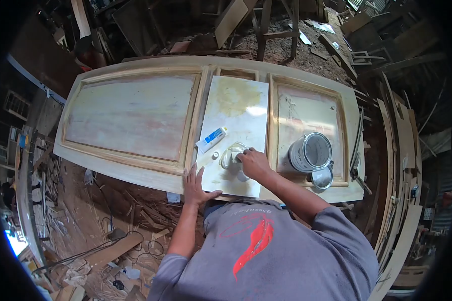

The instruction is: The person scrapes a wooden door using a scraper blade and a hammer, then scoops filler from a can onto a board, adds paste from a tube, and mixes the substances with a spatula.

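Note:
A white board lies across a panelled wooden door. On the board are a blue and white tube, a small white cap and a patch of pale paste. My right hand is closed at the paste, its fingers pressed together on something too small to make out. My left hand rests with fingers spread on the board's left edge and the door's near edge. A small white round object sits just below my right hand.
An open metal can stands on the door's right panel, with a round lid near it. Long boards lean at the right. Wood scraps and cables litter the floor at the left. A wooden trestle stands beyond the door.

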